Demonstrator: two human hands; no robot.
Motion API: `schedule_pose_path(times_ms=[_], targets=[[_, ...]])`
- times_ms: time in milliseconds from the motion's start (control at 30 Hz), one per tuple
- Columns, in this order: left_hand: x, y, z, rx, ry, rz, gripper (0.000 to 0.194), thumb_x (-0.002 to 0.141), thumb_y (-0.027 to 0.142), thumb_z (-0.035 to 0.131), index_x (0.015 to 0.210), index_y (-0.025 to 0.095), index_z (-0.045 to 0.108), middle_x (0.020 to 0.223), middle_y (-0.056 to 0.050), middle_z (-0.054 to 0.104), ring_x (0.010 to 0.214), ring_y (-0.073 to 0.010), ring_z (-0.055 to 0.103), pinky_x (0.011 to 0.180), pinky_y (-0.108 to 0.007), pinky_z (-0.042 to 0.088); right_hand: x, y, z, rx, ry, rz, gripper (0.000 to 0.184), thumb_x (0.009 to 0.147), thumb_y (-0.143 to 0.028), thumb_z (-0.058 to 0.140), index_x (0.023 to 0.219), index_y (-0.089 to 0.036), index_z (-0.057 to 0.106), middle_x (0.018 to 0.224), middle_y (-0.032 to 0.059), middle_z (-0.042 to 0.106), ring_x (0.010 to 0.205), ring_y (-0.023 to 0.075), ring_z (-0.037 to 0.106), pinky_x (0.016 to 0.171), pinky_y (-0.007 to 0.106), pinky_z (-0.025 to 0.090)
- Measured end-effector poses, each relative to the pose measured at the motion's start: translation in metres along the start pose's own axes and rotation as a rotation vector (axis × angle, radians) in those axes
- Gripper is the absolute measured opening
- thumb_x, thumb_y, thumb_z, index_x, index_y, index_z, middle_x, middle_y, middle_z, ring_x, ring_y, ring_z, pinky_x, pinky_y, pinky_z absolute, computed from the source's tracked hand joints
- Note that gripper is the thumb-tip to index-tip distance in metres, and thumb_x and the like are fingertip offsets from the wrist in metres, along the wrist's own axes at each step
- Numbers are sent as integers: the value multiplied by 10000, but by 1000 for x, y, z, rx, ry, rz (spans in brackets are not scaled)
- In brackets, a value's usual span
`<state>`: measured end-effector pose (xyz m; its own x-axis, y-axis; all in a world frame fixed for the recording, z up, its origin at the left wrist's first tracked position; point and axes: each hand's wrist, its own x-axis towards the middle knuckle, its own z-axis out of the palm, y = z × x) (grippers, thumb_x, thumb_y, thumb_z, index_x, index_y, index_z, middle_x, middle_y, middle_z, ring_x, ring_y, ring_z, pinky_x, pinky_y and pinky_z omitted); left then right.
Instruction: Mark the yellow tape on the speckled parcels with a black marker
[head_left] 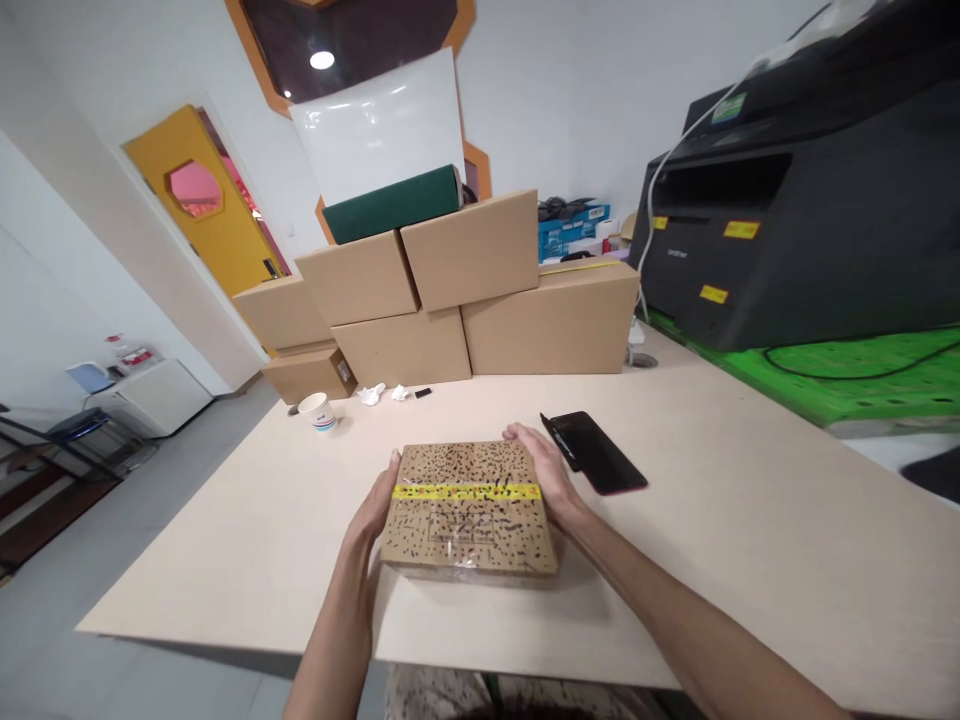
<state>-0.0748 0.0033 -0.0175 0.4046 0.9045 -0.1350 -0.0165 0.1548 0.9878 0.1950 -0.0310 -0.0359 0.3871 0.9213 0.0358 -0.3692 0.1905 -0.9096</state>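
A flat cardboard box (469, 545) with dark speckles and a strip of yellow tape (466, 492) across its top is at the front of the pale table. My left hand (377, 497) presses on its left side, and my right hand (547, 465) is against the right side. Between them the box is gripped by both palms, with most fingertips hidden along its sides. Just right of my right hand lies a black phone (600, 455), beside a slim dark object (561, 440) that partly overlaps it.
Stacked cardboard boxes (401, 345) line the table's (240, 540) back, a green box (394, 205) on top. A paper cup (318, 411), crumpled tissues (371, 394) and a small black piece (424, 393) stand before them. At right, a black printer (720, 260) rests above a green plastic surface (840, 375).
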Motion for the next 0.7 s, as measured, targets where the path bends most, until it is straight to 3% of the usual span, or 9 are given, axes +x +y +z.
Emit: schedule_pose_path(times_ms=[67, 200, 300, 400, 500, 600, 700], targets=[[9, 1, 9, -57, -51, 8, 793, 865, 786, 499, 1392, 208, 631, 1453, -126, 627, 1474, -345, 444, 1247, -498, 282, 4, -8, -4, 85, 75, -71, 399, 699, -584, 763, 842, -212, 737, 997, 54, 767, 1029, 243, 676, 985, 373, 487], [27, 12, 32, -113, -36, 267, 775, 847, 753, 579, 1504, 350, 494, 1693, -3, 312, 1606, -277, 122, 1299, -427, 116, 19, -20, -18, 152, 217, -259, 497, 793, -657, 638, 952, -198, 744, 1099, 81, 756, 1111, 234, 670, 1012, 387, 477], [36, 17, 35, -102, -67, 284, 937, 774, 761, 666, 1567, 340, 395, 1718, -3, 240, 1613, -300, 32, 1304, -429, 75, 29, -21, -28, 61, 318, -249, 552, 805, -696, 584, 956, -186, 734, 1058, 96, 761, 1046, 229, 688, 937, 373, 505], [36, 12, 23, -89, -164, 91, 1053, 739, 764, 700, 1609, 336, 290, 1702, -52, 282, 1580, -367, 189, 1274, -522, 191, 36, -16, -35, -8, 367, -127, 580, 764, -718, 594, 928, -176, 719, 964, 106, 769, 886, 220, 703, 774, 339, 530], [29, 4, 10, 20, -229, -107, 1026, 748, 674, 761, 1601, 347, 295, 1646, -90, 393, 1479, -391, 397, 1213, -560, 301, 36, -12, -37, -71, 341, -66, 555, 727, -695, 648, 916, -177, 712, 931, 103, 772, 773, 194, 681, 666, 303, 514], [23, 2, 7, -39, -159, -95, 959, 745, 567, 805, 1557, 300, 371, 1554, -106, 514, 1409, -367, 491, 1174, -516, 370, 31, -9, -35, -100, 316, -53, 510, 717, -657, 692, 904, -183, 716, 924, 93, 771, 769, 185, 671, 657, 292, 513], [24, 8, 8, -214, -4, 12, 936, 691, 475, 851, 1493, 254, 423, 1433, -112, 618, 1326, -346, 579, 1128, -481, 433, 25, -6, -31, -85, 284, -47, 466, 740, -620, 700, 921, -192, 720, 936, 80, 764, 771, 173, 660, 654, 282, 505]])
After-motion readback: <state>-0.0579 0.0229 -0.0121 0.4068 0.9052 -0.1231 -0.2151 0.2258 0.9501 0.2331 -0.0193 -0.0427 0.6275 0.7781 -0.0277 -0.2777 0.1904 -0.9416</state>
